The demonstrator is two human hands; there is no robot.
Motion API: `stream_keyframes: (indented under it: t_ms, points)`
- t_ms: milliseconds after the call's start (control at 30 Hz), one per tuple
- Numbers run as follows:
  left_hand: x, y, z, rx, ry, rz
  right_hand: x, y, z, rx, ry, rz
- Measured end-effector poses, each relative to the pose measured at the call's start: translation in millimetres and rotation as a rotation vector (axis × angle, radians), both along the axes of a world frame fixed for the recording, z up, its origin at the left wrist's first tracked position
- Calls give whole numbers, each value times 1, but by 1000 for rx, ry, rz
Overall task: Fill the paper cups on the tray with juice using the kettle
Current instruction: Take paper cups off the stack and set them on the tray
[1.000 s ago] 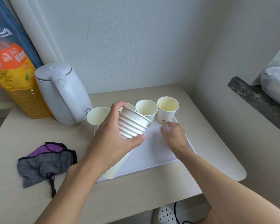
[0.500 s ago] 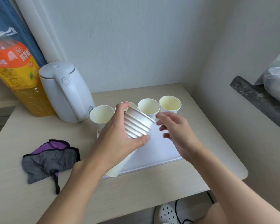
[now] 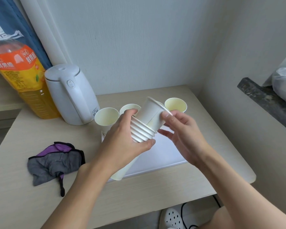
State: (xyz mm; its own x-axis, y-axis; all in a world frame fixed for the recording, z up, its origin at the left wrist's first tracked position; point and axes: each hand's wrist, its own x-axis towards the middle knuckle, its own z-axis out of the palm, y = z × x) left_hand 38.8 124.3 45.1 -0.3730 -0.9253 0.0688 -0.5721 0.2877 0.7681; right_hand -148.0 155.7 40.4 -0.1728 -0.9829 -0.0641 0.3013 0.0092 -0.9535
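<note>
Leaves kettle point(image 3: 69, 95) untouched, well left of the fingers. Grips cup stack point(image 3: 142, 133) in curled left hand point(image 3: 122, 146); pinches top cup point(image 3: 151, 111), now half drawn out, with right hand point(image 3: 183, 138), empty a moment ago. Signals another cup bound for tray point(image 3: 163, 154) beneath the fingers; pouring not yet begun.

This looks like a lived-in room at home or in lodging, not a workplace. A white electric kettle point(image 3: 69, 95) stands on a small pale table point(image 3: 155, 195) pushed into a wallpapered corner. Left of the kettle is a big juice bottle point(image 3: 23, 76), behind it a blue curtain point(image 3: 12, 19), in front of it a crumpled cloth point(image 3: 54, 161), and far to its right a dark stone ledge point(image 3: 264, 100). A perforated white clog point(image 3: 172, 217) lies on the floor under the table.
</note>
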Motion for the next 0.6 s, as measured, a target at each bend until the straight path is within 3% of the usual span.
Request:
stream_keyframes:
  t_ms: [100, 267, 433, 600]
  points:
    - [4, 0, 1, 11, -54, 10, -8, 2, 3, -101, -20, -222]
    - [7, 0, 3, 32, -86, 18, -25, 8, -13, -46, 267, -456]
    - [8, 2, 4, 26, -73, 19, -36, 14, -42, 159, 798, -319]
    - [8, 4, 3, 11, -70, 15, -37, 14, -56, 163, 874, -248]
